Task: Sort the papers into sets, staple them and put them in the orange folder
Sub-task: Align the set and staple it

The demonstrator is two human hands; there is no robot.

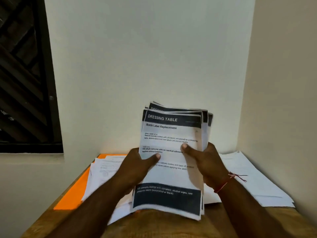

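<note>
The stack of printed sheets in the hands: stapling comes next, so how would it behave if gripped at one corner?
Probably floppy: the stack is thin paper, and left hand and right hand brace both its sides. Likely to slip apart: its top edges already fan out unevenly. Seemingly light: only a modest number of sheets shows.
</note>
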